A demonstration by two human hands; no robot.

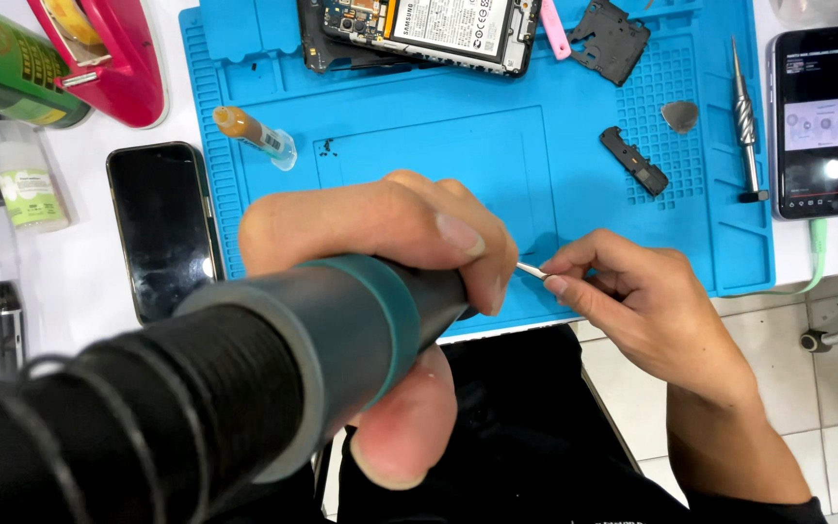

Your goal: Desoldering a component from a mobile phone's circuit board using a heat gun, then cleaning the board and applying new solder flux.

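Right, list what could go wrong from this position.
1. The left hand grips a thick black and teal handheld tool whose tip is hidden behind the fingers, close to the right hand; it might touch those fingertips.
2. The small metal piece pinched by the right hand sits at the blue mat edge, over the floor; it could drop.
3. The opened phone lies nearby with its inside exposed.

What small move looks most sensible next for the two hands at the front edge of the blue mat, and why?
Probably seat the tip further: the left hand grips a thick black tool handle pointed at the right hand, whose fingers pinch a thin metal piece right at the handle's hidden front end. The two meet over the blue mat, so easing the piece in straight seems the likely step.
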